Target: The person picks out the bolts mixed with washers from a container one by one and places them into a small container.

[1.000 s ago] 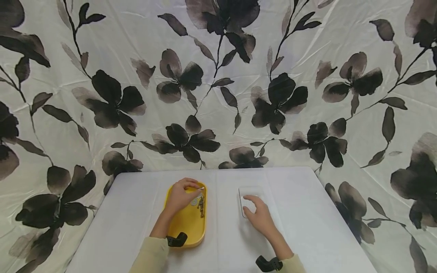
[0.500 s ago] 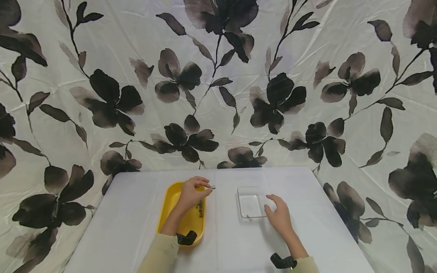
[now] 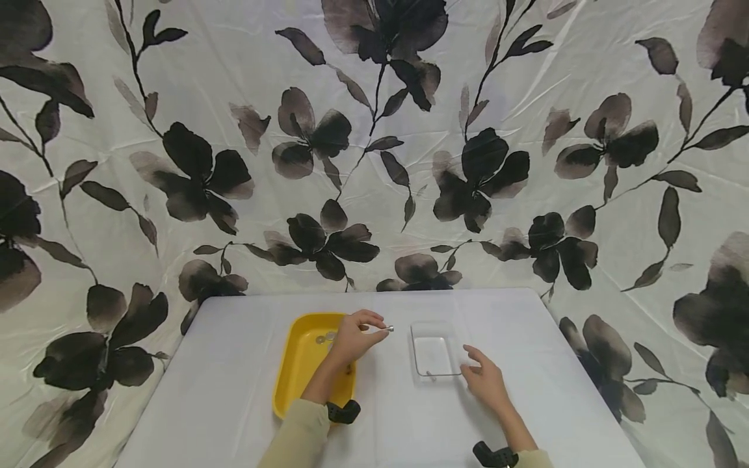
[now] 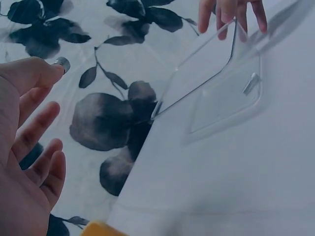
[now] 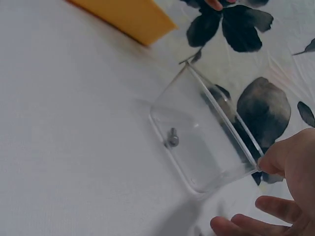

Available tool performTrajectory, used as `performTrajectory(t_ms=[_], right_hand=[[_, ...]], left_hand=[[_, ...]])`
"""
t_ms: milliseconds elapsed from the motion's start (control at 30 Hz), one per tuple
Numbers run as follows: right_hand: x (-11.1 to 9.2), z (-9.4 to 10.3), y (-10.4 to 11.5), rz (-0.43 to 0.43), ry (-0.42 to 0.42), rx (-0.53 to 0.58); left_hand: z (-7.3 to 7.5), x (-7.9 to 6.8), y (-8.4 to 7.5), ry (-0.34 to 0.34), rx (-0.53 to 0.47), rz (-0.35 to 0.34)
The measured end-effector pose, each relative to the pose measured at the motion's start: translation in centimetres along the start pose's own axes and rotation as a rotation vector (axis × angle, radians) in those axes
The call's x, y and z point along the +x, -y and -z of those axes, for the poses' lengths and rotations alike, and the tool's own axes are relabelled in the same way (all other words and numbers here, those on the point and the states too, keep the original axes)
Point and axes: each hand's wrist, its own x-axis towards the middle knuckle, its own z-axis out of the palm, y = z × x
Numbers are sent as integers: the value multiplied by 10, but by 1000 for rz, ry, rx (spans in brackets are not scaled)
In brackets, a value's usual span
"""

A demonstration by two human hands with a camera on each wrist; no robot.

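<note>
Between thumb and fingertip my left hand (image 3: 355,338) pinches a small metal bolt (image 3: 391,328), held over the table between the yellow tray and the clear box. Its round grey end (image 4: 62,64) pokes out past the thumb in the left wrist view; the other fingers are loosely bent. My right hand (image 3: 487,383) is at the near right corner of the clear plastic box (image 5: 197,167), thumb at the rim and other fingers spread outside. Inside that box lies one bolt (image 5: 173,137). Round metal discs (image 3: 320,339) lie in the yellow tray (image 3: 285,383), partly covered by my left arm.
Both containers stand on a white table (image 3: 222,377), tray to the left, box to the right. A floral cloth (image 3: 404,162) hangs behind the table's far edge. Black wrist cameras (image 3: 344,412) are strapped on both wrists.
My left hand has carried the bolt rightward out of the tray toward the box. My right hand has drawn back from over the box to its right corner.
</note>
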Motion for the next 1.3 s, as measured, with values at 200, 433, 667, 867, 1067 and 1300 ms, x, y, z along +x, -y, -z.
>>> performTrajectory(t_ms=[200,433,667,867,1067,1300], right_hand=[[0,-5,-3,-29,-12,89],[-2,-10,-3,-9,-20,154],[-3,-15,-4,-32,-10,197],[-7,-17,-5,-53,-16,220],[-4,-17,-6,-67,-13,239],[-1,-18,-8,-59,-2,283]], left_hand=[[-20,5,0,22,22,-35],[-41,10,4,48,10,-43],[-63,14,8,87,14,-18],[-81,18,9,119,7,-16],[-94,23,8,154,26,-41],[-107,23,6,174,45,-9]])
